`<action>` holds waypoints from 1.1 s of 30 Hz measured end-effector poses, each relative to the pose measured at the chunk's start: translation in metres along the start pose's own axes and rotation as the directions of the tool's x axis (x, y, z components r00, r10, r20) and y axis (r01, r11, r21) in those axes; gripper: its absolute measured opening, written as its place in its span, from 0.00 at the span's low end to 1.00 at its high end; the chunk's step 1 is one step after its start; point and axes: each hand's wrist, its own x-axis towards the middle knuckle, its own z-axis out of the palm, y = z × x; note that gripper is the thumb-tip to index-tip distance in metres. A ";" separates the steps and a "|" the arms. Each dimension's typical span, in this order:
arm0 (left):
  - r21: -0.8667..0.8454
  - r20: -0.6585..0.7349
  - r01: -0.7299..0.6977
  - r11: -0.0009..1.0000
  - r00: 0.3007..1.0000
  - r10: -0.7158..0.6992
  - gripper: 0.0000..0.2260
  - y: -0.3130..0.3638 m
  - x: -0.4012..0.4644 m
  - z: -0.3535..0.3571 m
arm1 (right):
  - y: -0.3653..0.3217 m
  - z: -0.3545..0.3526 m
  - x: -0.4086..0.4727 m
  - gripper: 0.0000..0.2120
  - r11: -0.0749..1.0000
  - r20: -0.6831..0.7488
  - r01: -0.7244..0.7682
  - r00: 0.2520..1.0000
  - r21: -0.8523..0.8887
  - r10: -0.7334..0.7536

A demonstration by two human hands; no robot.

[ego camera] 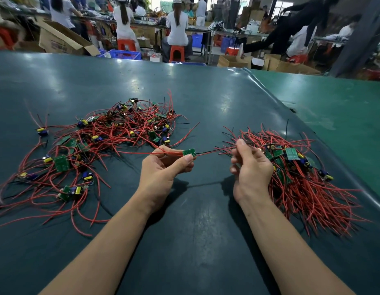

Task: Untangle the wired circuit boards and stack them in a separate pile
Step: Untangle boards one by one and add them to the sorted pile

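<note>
— So, what is being held right now?

— One small green circuit board (189,152), up off the counter (184,231) between the two hands. The left hand (163,169) is pinching the board at its fingertips; the right hand (251,167) is closing thumb and fingers on the wires (216,151) trailing from the board's far end.

— How should this step go?

— I'd say: keep the board steady, draw the red leads slowly out of the tangled heap (104,145) lying beyond and outward of the left hand, stop if a loop is snagging, then lay it on the sorted pile (301,175) just outward of the right hand.

— Counts?

— Two hands, one board in hand, two heaps. Boards in each heap are overlapping too much for an exact count: roughly twenty loose, fewer visible in the stack.
</note>
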 end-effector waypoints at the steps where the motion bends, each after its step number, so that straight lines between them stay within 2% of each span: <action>1: 0.011 0.002 -0.001 1.000 1.000 0.001 0.12 0.000 0.000 0.000 | 0.001 -0.001 0.001 0.11 1.000 -0.015 0.001 1.000 0.018 0.000; 5: 0.018 -0.022 0.009 1.000 1.000 -0.008 0.13 0.001 -0.001 -0.001 | 0.001 -0.003 0.002 0.14 0.998 -0.040 0.035 0.999 0.051 -0.033; 9: -0.024 -0.087 -0.014 1.000 0.996 0.012 0.08 0.002 0.000 -0.001 | 0.005 -0.002 -0.005 0.14 0.987 -0.029 0.159 0.987 0.028 -0.159; 13: -0.046 -0.136 -0.014 0.999 0.991 0.007 0.11 0.002 0.000 0.000 | 0.007 -0.002 -0.010 0.13 0.968 -0.062 0.249 0.966 -0.028 -0.250; 19: -0.039 -0.112 0.020 0.999 0.993 -0.024 0.12 0.002 0.000 0.000 | 0.007 -0.005 -0.002 0.19 0.952 -0.124 0.262 0.951 -0.158 -0.282; 23: -0.033 -0.106 0.028 0.999 0.994 -0.031 0.12 0.003 -0.001 0.000 | 0.006 -0.005 0.001 0.20 0.954 -0.120 0.259 0.953 -0.155 -0.278; 25: -0.059 -0.136 0.017 0.998 0.990 -0.025 0.11 0.003 0.000 0.000 | 0.007 -0.005 -0.002 0.19 0.970 -0.054 0.210 0.974 -0.123 -0.218; 27: -0.078 -0.153 0.007 0.997 0.988 -0.019 0.11 0.003 0.000 -0.001 | 0.010 -0.003 -0.009 0.14 0.982 0.111 0.095 0.991 -0.165 -0.077; 30: -0.013 -0.081 0.015 1.000 0.997 -0.016 0.14 0.001 -0.002 -0.002 | 0.018 0.003 -0.022 0.08 0.947 0.349 -0.011 0.928 -0.321 0.129; 33: 0.047 -0.028 0.040 0.998 0.999 -0.039 0.15 0.000 -0.002 -0.002 | 0.018 0.007 -0.024 0.05 0.960 0.415 -0.051 0.894 -0.277 0.167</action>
